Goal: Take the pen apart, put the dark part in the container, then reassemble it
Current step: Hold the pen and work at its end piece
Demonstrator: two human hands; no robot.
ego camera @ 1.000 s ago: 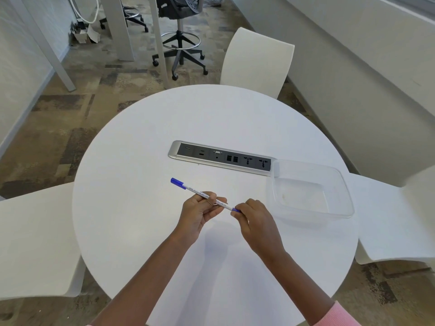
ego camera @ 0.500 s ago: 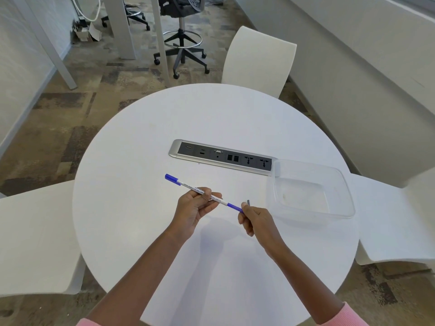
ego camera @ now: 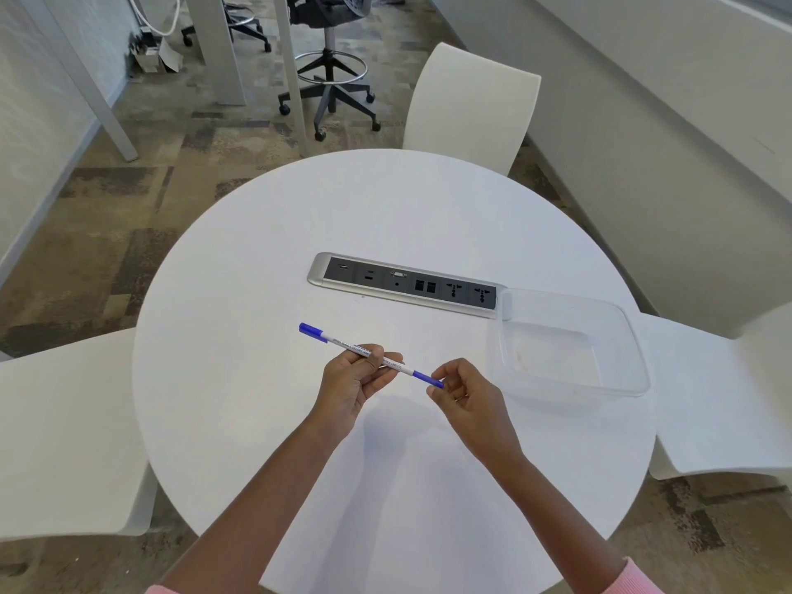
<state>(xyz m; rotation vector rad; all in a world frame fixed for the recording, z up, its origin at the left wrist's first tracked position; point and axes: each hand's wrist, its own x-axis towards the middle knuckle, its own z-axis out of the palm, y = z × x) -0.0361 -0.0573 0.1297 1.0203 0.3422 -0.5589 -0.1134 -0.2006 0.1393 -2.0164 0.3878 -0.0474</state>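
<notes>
A thin white pen [ego camera: 368,353] with blue ends hangs slanted above the round white table [ego camera: 257,422]. My left hand [ego camera: 351,383] grips its printed white barrel at the middle; one blue end [ego camera: 312,330] sticks out up and to the left. My right hand [ego camera: 467,400] curls around the other blue end [ego camera: 428,378], with thumb and fingertips pinching its tip. The clear plastic container [ego camera: 638,358] stands on the table just right of my right hand, and nothing shows inside it.
A silver and black socket strip [ego camera: 407,285] is set into the table behind the pen, its right end touching the container. White chairs stand at the far side [ego camera: 471,105], left [ego camera: 64,443] and right [ego camera: 728,400]. A black office stool [ego camera: 330,79] is farther back.
My right hand has turned more palm-up and slid to the very tip, baring the blue end it covered before. The pen stays in my left hand.
</notes>
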